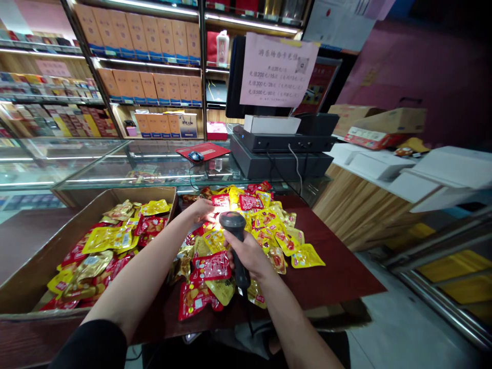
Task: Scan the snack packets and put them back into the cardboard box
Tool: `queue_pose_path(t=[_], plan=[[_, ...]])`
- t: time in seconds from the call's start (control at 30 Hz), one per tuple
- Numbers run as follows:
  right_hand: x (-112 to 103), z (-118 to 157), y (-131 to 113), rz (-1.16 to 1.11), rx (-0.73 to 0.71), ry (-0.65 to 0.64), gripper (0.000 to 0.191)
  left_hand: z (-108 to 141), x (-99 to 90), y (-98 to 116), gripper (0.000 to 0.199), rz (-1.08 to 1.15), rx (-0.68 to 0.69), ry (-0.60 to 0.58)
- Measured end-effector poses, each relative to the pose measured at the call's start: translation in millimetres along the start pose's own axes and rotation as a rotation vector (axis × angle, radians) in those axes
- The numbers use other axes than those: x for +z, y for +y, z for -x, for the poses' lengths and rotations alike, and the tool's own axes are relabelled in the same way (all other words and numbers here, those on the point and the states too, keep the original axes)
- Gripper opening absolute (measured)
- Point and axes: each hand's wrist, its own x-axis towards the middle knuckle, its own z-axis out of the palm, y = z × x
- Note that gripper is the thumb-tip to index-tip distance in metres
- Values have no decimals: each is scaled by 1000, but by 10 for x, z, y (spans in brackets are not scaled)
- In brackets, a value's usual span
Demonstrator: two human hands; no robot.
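Observation:
My right hand (249,253) is wrapped round the handle of a black barcode scanner (232,221), whose head points away from me and throws a bright light forward. At the far side of the pile my left hand (204,210) pinches a red snack packet (220,200) in that light; its fingertips are partly washed out by glare. Red, yellow and gold snack packets (211,266) lie heaped under and around both hands. Beneath my left forearm stands an open cardboard box (23,279) holding more such packets (111,238).
A dark red tabletop (326,279) carries the pile. Behind it stand a glass counter (154,148), a mouse (196,156) on a red pad, and a monitor with a paper sign (277,72) above a black cash drawer (277,161). The scanner's cable (249,312) hangs toward my lap.

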Motion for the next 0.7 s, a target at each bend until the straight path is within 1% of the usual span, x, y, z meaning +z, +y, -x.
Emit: queue_pose_path(t=[0.1,0.23,0.3,0.37,0.43,0.5,0.6,0.7], plan=[[-4,9,-15,7,4,-5,32,28,13,21,26,-33,-5,25],[-22,45,-52,-5,-22,-13,29,32,6,55,36,-14,4,54],[-43,58,-67,-5,-36,-14,30,34,-39,96,41,25,22,63],[-62,59,-85,2,-61,-18,32,73,-130,168,46,64,55,73],[-63,46,-112,4,-87,-32,34,180,-281,264,51,89,84,93],[-26,21,-150,10,-92,-68,36,359,-491,356,52,88,104,144],[114,-20,-215,50,-76,-143,37,721,-892,423,50,34,108,287],[319,-44,-260,61,-97,-224,37,1113,-1314,381,51,-49,76,452]])
